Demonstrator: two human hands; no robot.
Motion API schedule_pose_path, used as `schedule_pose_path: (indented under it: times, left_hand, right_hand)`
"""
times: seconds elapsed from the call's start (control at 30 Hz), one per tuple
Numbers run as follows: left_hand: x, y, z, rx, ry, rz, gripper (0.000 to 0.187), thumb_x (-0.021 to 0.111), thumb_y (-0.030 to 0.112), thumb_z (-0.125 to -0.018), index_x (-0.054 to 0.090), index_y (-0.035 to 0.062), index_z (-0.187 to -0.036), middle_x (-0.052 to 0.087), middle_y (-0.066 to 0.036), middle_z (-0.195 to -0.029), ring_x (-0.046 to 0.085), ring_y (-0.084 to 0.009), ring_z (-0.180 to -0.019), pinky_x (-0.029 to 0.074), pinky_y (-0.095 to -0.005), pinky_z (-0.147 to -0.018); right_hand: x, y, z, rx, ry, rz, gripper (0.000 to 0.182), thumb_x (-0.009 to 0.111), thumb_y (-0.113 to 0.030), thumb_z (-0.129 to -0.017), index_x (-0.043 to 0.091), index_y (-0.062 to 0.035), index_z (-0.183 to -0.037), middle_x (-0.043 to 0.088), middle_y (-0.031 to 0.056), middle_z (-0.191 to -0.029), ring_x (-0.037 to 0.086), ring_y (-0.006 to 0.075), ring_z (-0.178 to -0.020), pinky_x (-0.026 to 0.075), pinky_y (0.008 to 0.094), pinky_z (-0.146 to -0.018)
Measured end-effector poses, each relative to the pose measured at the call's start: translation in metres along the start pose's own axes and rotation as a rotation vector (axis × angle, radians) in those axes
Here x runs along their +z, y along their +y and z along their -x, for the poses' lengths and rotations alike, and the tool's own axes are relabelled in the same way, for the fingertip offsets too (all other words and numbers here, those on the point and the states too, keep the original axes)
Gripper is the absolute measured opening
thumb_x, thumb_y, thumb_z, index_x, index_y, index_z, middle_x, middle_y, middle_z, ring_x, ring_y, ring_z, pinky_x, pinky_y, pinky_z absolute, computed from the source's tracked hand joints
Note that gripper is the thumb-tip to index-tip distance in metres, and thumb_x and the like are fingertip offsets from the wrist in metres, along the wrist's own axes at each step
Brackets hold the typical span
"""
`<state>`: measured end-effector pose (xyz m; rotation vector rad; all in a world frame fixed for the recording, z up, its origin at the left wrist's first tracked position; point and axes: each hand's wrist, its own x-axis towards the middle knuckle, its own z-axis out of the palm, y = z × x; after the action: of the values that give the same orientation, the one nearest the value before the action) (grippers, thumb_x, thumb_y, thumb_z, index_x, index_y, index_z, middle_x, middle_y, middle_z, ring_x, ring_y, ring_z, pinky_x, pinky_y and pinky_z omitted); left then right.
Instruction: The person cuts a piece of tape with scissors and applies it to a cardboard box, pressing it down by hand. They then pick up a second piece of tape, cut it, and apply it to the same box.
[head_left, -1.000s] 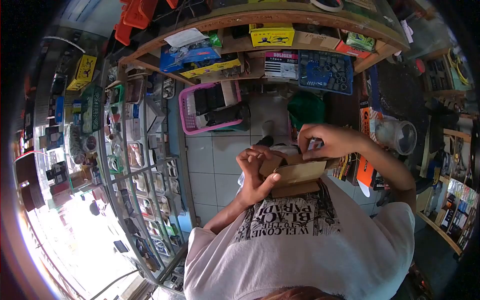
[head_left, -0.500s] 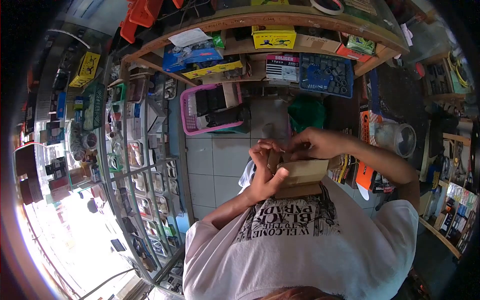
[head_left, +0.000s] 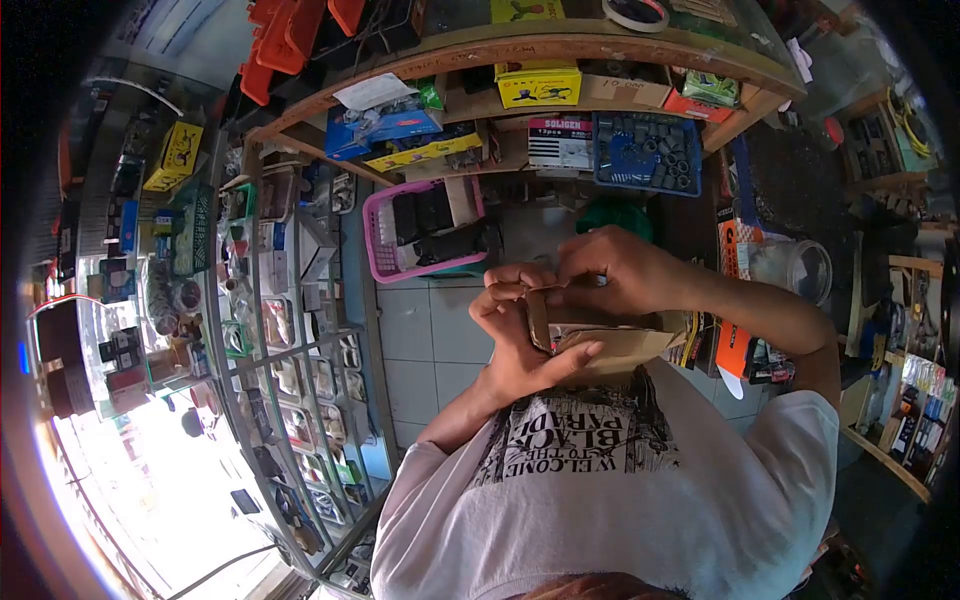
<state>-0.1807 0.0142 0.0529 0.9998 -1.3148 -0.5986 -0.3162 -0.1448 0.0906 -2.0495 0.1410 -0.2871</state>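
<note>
A small brown cardboard box (head_left: 630, 350) with raised flaps is held close to the chest, in front of the printed white shirt (head_left: 620, 500). My left hand (head_left: 515, 345) is closed around the box's left side, with its thumb along the near flap. From the far side, my right hand (head_left: 620, 270) reaches over with bent fingers and pinches at the box's far left edge, close to my left fingertips. Most of the inside of the box is hidden by the flaps and hands.
Past my hands, a pink basket (head_left: 374, 240) of dark packages stands on the tiled floor (head_left: 408, 335). Above it is a wooden shelf (head_left: 480, 50) with a blue tray (head_left: 610, 175) of grey pipe fittings. At left is a glass display rack (head_left: 300, 345); at right, a clear jar (head_left: 800, 270).
Both hands have shifted slightly left. The near flap has tipped, and my right hand is now nearer the box's left edge. The view has tilted a little.
</note>
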Motion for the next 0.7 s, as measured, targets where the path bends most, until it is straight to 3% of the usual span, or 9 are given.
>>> schedule_pose_path:
  times: [0.13, 0.3, 0.5, 0.57, 0.7]
  left_hand:
    - [-0.005, 0.005, -0.002, -0.060, 0.084, 0.080, 0.094, 0.093, 0.019, -0.074, 0.018, 0.0147, -0.131, 0.031, -0.018, -0.133, 0.046, -0.0316, -0.127, 0.051, -0.0498, -0.100]
    - [-0.008, 0.004, 0.006, -0.109, 0.215, 0.125, 0.102, 0.097, 0.021, -0.070, 0.017, 0.0176, -0.134, 0.030, -0.015, -0.135, 0.048, -0.0309, -0.126, 0.054, -0.0492, -0.099]
    - [-0.022, 0.005, 0.007, 0.148, 0.284, -0.063, 0.104, 0.099, 0.021, -0.067, 0.020, 0.0218, -0.134, 0.033, -0.015, -0.136, 0.055, -0.0302, -0.117, 0.060, -0.0424, -0.086]
    - [-0.022, 0.009, 0.005, 0.223, 0.312, -0.094, 0.105, 0.099, 0.022, -0.066, 0.020, 0.0228, -0.136, 0.037, -0.016, -0.134, 0.064, -0.0324, -0.106, 0.063, -0.0403, -0.078]
    - [-0.025, 0.013, 0.000, 0.286, 0.303, -0.162, 0.105, 0.099, 0.022, -0.066, 0.020, 0.0225, -0.136, 0.037, -0.016, -0.133, 0.065, -0.0327, -0.104, 0.063, -0.0399, -0.077]
  right_hand:
    - [-0.010, -0.007, -0.009, -0.134, 0.038, 0.063, 0.020, 0.081, -0.020, -0.087, 0.072, -0.0029, -0.089, 0.071, 0.0121, -0.083, 0.069, 0.0255, -0.074, 0.051, 0.0373, -0.066]
    - [-0.015, -0.020, -0.008, 0.105, -0.073, 0.021, 0.024, 0.080, -0.022, -0.088, 0.072, -0.0017, -0.096, 0.070, 0.0124, -0.083, 0.071, 0.0252, -0.079, 0.054, 0.0365, -0.071]
    - [-0.019, -0.029, 0.013, 0.221, -0.139, 0.009, 0.025, 0.081, -0.021, -0.087, 0.072, -0.0017, -0.099, 0.071, 0.0118, -0.091, 0.072, 0.0253, -0.086, 0.055, 0.0360, -0.076]
    - [-0.027, -0.032, 0.014, 0.240, -0.135, 0.025, 0.025, 0.082, -0.020, -0.086, 0.072, -0.0020, -0.099, 0.071, 0.0109, -0.093, 0.072, 0.0250, -0.088, 0.056, 0.0360, -0.078]
    - [-0.036, -0.034, 0.016, 0.256, -0.098, 0.008, 0.025, 0.083, -0.020, -0.084, 0.072, -0.0022, -0.099, 0.069, 0.0098, -0.093, 0.072, 0.0257, -0.090, 0.056, 0.0378, -0.077]
